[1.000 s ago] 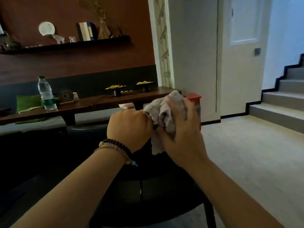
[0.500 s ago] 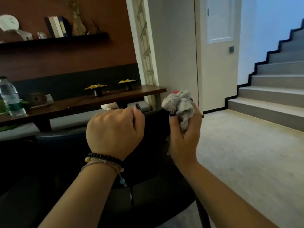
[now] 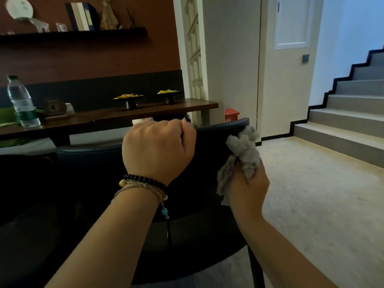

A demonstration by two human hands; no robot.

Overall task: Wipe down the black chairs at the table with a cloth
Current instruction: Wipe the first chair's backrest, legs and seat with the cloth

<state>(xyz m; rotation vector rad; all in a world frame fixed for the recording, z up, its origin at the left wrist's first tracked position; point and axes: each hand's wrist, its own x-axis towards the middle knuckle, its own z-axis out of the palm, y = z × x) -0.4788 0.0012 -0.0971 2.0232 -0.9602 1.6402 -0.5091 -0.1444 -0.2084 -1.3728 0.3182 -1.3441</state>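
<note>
- I see my left hand (image 3: 158,148) at centre frame, fingers curled over the top edge of the black padded chair back (image 3: 216,142) and gripping it, with beaded bracelets (image 3: 143,183) on the wrist.
- My right hand (image 3: 248,183), right of centre, is clenched around a crumpled grey terry cloth (image 3: 242,152) — the bunched top of the cloth touches the chair back's right end, just under its upper corner.
- A second dark chair back (image 3: 87,150) stands left of my left hand.
- Behind, at mid left, the long dark wooden table (image 3: 108,118) carries a clear plastic water bottle (image 3: 21,102) and two black pedestal dishes of yellow food (image 3: 127,97).
- Grey stairs (image 3: 351,104) rise at the right edge.
</note>
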